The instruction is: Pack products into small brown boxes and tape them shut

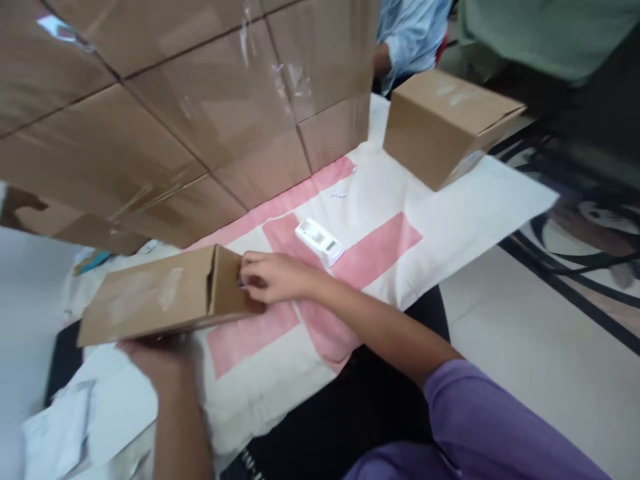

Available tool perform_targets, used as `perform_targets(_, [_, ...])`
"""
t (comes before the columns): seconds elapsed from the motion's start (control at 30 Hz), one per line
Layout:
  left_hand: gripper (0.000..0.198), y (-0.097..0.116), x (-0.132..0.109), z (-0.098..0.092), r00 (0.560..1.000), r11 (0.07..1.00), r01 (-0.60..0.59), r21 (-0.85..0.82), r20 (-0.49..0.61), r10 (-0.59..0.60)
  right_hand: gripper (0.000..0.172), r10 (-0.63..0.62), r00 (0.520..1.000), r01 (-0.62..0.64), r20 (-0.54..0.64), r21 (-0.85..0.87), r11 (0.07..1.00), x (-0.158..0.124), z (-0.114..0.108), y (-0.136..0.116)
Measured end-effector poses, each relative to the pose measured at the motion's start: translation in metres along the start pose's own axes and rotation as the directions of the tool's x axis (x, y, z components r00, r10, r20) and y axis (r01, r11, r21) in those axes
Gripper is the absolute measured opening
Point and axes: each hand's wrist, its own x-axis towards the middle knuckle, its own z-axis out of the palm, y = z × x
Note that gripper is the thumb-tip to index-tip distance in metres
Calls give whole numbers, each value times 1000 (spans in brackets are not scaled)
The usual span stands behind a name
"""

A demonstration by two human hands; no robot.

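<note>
A brown cardboard box point(145, 293) lies tilted in front of me at the left, its end panel turned towards the right. From below, my left hand point(155, 357) holds the box by its near lower edge, its fingers hidden beneath. At the box's right end, my right hand point(265, 275) is closed, thumb and fingers pinched against the end panel. Whatever is between those fingertips is too small to make out. Just beyond my right wrist, a small white handheld device point(319, 241) rests on the pink and white cloth point(280, 333).
Stacked, taped cartons point(210, 100) form a wall along the far side. Another closed cardboard box point(450, 123) stands at the far right of the table. White papers point(110, 407) lie at the lower left. A person in a light blue sleeve point(415, 33) is behind the cartons.
</note>
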Motion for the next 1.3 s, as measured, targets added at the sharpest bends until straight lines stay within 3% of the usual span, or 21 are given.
perform_targets(0.07, [77, -14, 4, 2, 995, 987, 75, -141, -48, -83, 5, 28, 999, -28, -31, 19, 999, 0, 2, 1])
perform_targets(0.2, [67, -26, 6, 5, 974, 932, 146, -331, -116, -194, 2, 37, 997, -30, -74, 95, 995, 0, 6, 1])
perform_targets(0.4, [57, -37, 6, 16, 935, 758, 89, -647, -209, -288, 18, 28, 996, -7, -83, 247, 969, 4, 4, 5])
perform_targets(0.53, [57, -44, 8, 16, 953, 753, 33, -657, -207, -222, 12, 90, 980, -76, -178, 83, 994, 5, 8, 10])
perform_targets(0.8, [60, -41, 5, 15, 965, 744, 65, -665, -149, -217, 3, 63, 969, -91, -239, -109, 990, 3, 18, 7])
perform_targets(0.97, [61, -39, 4, 15, 965, 741, 63, -669, -148, -215, 4, 22, 981, -51, -194, -144, 988, 3, 19, 6])
perform_targets(1.13, [69, -38, 4, 16, 972, 715, 53, -698, -127, -196, 9, -92, 994, 90, -53, -37, 995, 2, 13, 10])
perform_targets(1.3, [75, -37, 2, 16, 979, 674, 61, -736, -87, -185, 13, -108, 994, 107, 28, 28, 994, 2, 7, 10])
